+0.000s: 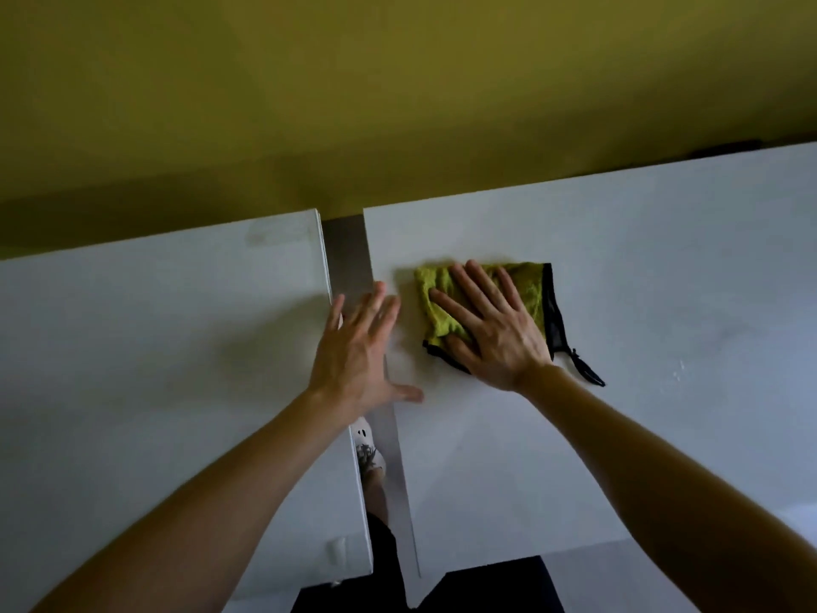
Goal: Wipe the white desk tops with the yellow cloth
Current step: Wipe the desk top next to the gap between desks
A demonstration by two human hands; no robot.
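Olive-yellow wall (398, 104) behind left bench (154, 347) & right bench (663, 280), both white, w/ a narrow gap (349, 250) btwn them. Cloth (435, 303), yellow w/ black edging, lies flat on right bench near its left edge, black loop (588, 369) trailing off its near right corner. Right grip (495, 329) rests palm-down on cloth, fingers straight & spread: open, pressing, not curled round it. Left grip (358, 347) just beside cloth, also open, fingers straight, spanning the gap at right bench's edge. It's blurred, so can't tell if it touches. Faint smudge (269, 234) at left bench's far corner. White shoe (366, 449) shows down thru the gap.
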